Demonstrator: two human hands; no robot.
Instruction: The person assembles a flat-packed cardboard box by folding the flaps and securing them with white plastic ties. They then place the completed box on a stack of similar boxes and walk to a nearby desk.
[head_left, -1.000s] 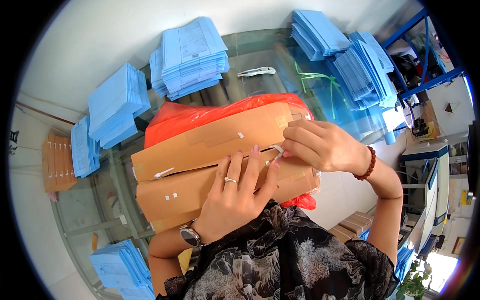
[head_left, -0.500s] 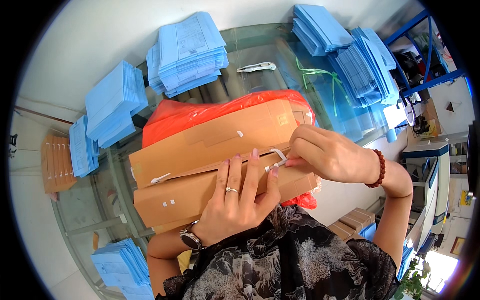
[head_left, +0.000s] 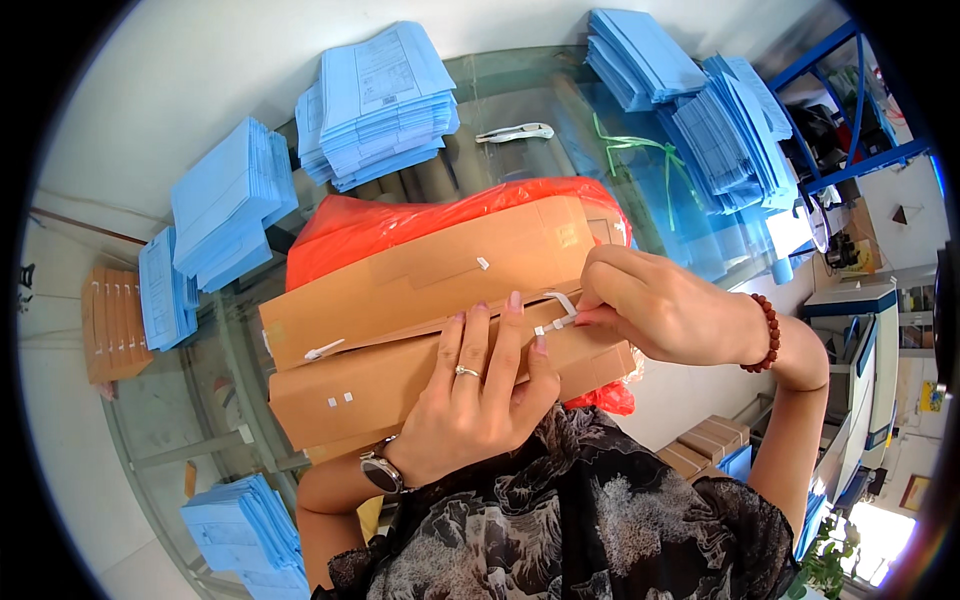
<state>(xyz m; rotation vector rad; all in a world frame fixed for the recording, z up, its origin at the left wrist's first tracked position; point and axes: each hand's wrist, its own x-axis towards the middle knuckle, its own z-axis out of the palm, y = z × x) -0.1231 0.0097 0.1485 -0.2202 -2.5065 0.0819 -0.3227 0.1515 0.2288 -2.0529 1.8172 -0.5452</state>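
A brown cardboard file box point(head_left: 350, 390) lies flat in front of me, with another brown cardboard piece point(head_left: 420, 265) directly beyond it. My left hand point(head_left: 480, 385) rests on the near box with its fingers spread. My right hand point(head_left: 650, 300) pinches a thin white strap point(head_left: 560, 300) near the box's right end, and the strap curves up from the seam. Small white squares show by my left thumb, and two more sit at the box's left. Another white strap point(head_left: 323, 350) lies at the seam's left end. My fingers partly hide the pinched strap.
Red plastic sheeting point(head_left: 350, 230) lies beneath the cardboard on a glass table point(head_left: 225, 400). Beyond it are a utility knife point(head_left: 515, 133) and green string point(head_left: 640, 145). Stacks of blue folders point(head_left: 385, 100) line the far edge, and brown boxes point(head_left: 120, 325) stand at the left.
My right fingers have shifted slightly on the white strap, and more white squares show beside my left thumb. My left hand remains on the box.
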